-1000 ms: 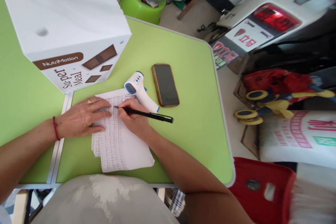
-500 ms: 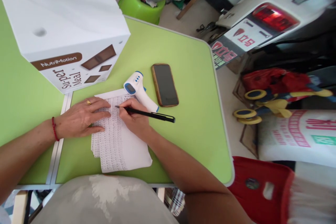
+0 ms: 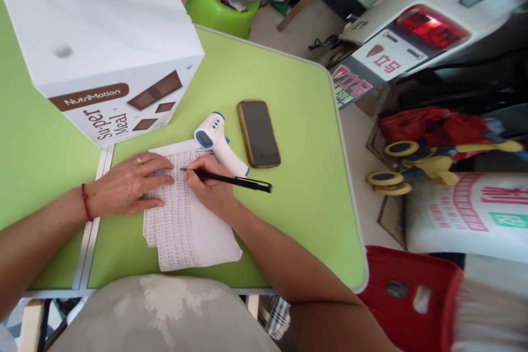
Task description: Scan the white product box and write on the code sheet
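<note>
Rows of dense handwriting fill the left part of the paper sheets (image 3: 177,236), which lie on the green table; their right part is blank. My left hand (image 3: 130,184) rests flat on their left edge, fingers spread, with a ring and a red bracelet. A black pen (image 3: 235,178) is pinched in my right hand (image 3: 212,184), its tip at the writing near the top. Just beyond that hand, a white and blue infrared thermometer (image 3: 216,140) lies over the paper's top edge. A smartphone (image 3: 259,133) in a brown case lies to its right.
A large white NutriMotion box (image 3: 111,38) stands at the back left of the green table (image 3: 305,187). Past the right edge are a red plastic chair (image 3: 412,291), a printed sack (image 3: 466,217) and a white scooter (image 3: 429,27). A green stool (image 3: 218,8) carries a fan behind.
My right hand and the pen have shifted very slightly left. The paper's lower right corner has moved a little to the right. My left hand stays in place.
</note>
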`<state>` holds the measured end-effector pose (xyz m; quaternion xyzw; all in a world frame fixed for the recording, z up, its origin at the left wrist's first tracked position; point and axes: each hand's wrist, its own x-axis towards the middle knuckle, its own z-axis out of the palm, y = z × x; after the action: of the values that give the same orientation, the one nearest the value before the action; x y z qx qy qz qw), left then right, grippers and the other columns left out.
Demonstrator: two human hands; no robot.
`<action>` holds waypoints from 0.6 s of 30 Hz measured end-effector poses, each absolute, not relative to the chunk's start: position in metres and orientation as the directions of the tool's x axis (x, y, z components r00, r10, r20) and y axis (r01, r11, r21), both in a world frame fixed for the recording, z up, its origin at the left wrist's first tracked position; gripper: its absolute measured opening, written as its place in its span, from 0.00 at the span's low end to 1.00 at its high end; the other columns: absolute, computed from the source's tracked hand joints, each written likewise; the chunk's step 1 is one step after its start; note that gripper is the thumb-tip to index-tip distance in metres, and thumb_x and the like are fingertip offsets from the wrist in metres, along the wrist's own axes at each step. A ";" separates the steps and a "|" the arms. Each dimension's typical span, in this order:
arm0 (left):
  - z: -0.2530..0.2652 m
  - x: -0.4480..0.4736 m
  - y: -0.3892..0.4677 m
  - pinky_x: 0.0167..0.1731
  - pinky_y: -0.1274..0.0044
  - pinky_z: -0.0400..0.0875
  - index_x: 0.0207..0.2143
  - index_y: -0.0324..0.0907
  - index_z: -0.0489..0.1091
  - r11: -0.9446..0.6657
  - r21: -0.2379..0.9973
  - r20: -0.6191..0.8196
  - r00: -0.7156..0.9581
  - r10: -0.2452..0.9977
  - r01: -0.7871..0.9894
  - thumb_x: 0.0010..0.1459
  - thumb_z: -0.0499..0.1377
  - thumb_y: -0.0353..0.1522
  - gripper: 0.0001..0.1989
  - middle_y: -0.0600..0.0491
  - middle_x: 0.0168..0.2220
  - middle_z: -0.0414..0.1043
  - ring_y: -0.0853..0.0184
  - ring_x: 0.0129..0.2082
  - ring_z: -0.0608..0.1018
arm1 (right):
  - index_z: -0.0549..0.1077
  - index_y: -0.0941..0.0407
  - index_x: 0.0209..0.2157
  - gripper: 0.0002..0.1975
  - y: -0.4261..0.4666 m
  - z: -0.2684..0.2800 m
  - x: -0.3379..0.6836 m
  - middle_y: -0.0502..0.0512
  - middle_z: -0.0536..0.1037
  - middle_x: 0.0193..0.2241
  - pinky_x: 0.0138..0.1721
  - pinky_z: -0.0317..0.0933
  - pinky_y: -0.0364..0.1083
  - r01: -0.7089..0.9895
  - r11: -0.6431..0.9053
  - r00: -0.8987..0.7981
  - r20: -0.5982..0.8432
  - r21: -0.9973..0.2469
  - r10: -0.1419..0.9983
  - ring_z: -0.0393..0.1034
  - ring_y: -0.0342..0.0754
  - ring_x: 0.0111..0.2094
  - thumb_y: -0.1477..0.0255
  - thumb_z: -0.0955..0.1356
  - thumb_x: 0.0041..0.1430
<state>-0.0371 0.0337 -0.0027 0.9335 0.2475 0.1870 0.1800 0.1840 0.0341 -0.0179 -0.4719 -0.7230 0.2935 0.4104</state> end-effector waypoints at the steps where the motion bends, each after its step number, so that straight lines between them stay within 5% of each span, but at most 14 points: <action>1: -0.003 -0.037 0.034 0.56 0.58 0.66 0.51 0.37 0.67 -0.812 0.429 0.262 0.806 0.531 0.396 0.67 0.52 0.40 0.18 0.38 0.55 0.66 0.52 0.56 0.68 | 0.64 0.53 0.24 0.06 0.034 -0.018 0.184 0.44 0.66 0.18 0.23 0.55 0.42 0.445 0.381 -0.211 0.319 -0.810 0.924 0.58 0.39 0.20 0.77 0.64 0.50; 10: -0.002 -0.037 0.034 0.56 0.58 0.65 0.51 0.37 0.67 -0.816 0.428 0.264 0.809 0.525 0.389 0.67 0.52 0.40 0.17 0.38 0.55 0.66 0.53 0.56 0.68 | 0.66 0.53 0.27 0.03 0.037 -0.024 0.186 0.44 0.68 0.20 0.23 0.58 0.42 0.316 0.375 -0.170 0.338 -0.871 0.926 0.61 0.40 0.21 0.75 0.64 0.52; 18: -0.003 -0.037 0.034 0.56 0.57 0.66 0.51 0.37 0.67 -0.815 0.431 0.269 0.806 0.527 0.389 0.67 0.53 0.40 0.17 0.38 0.55 0.66 0.52 0.56 0.69 | 0.67 0.54 0.26 0.04 0.033 -0.023 0.187 0.45 0.70 0.20 0.23 0.57 0.41 0.374 0.384 -0.243 0.310 -0.844 0.919 0.62 0.39 0.21 0.77 0.65 0.51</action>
<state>-0.0371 0.0343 -0.0035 0.9331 0.2452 0.1915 0.1804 0.1866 0.0331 -0.0231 -0.4500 -0.7183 0.3250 0.4194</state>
